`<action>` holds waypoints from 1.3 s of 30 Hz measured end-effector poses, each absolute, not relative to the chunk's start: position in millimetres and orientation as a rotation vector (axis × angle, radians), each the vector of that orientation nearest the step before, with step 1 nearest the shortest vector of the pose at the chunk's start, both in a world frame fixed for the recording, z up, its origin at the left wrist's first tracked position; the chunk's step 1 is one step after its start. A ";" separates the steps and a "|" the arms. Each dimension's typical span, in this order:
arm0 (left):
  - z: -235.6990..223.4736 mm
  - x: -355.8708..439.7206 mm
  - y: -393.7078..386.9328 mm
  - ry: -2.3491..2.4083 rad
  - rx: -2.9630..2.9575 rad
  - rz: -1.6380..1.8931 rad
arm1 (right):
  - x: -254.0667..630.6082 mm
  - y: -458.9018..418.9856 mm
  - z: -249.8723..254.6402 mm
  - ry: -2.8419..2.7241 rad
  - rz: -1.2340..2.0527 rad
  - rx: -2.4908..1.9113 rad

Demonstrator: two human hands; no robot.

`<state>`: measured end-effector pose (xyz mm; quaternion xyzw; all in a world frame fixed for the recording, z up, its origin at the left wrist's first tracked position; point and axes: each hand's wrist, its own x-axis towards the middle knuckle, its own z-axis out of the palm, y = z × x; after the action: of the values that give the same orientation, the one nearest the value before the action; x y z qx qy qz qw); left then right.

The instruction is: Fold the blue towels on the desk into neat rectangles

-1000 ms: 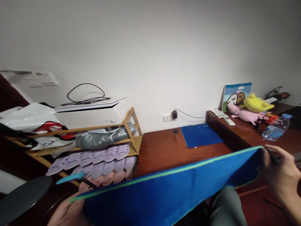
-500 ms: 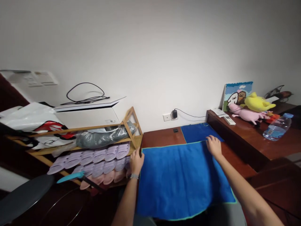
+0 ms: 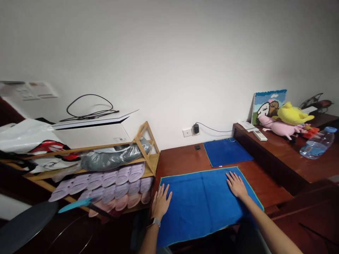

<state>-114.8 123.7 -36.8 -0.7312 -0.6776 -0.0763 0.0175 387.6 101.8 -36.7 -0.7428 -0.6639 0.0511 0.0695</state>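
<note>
A large blue towel [image 3: 201, 203] with a green hem lies spread flat on the low wooden table [image 3: 182, 162], its near edge hanging over the front. My left hand [image 3: 161, 202] rests palm down on the towel's left edge, fingers spread. My right hand [image 3: 235, 184] lies flat on the towel near its far right corner, fingers stretched out. Neither hand holds anything. A smaller folded blue towel [image 3: 225, 151] lies behind, near the wall.
A wooden shoe rack [image 3: 144, 155] with several lilac slippers [image 3: 111, 181] stands to the left, a white box [image 3: 92, 128] on top. On the raised shelf to the right are plush toys [image 3: 287, 121], a remote [image 3: 257, 135] and a water bottle [image 3: 316, 144]. A charger [image 3: 196, 128] is plugged into the wall.
The towel, held up in the air a second ago, has been laid on the table. Both hands slid back toward me over it and now rest flat.
</note>
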 end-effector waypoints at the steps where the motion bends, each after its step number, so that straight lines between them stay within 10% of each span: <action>1: -35.9 -115.1 124.6 -2.116 -2.256 -0.226 | 387.5 104.0 -36.0 -1.999 0.163 -2.244; 17: -19.5 -108.8 172.6 -1.929 -2.300 -0.350 | 305.3 150.0 -19.7 -2.126 0.305 -1.982; 29: -33.9 -140.1 178.6 -2.055 -2.279 -0.196 | 440.0 132.8 -38.3 -1.849 0.204 -2.497; 39: -19.3 -111.7 177.7 -1.910 -2.371 -0.306 | 235.4 166.7 1.5 -2.224 0.319 -1.711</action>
<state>-111.7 177.7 -19.3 -0.7741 -0.6237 -0.1000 0.0410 235.4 166.7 1.5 -0.5982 -0.7776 0.1116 0.1581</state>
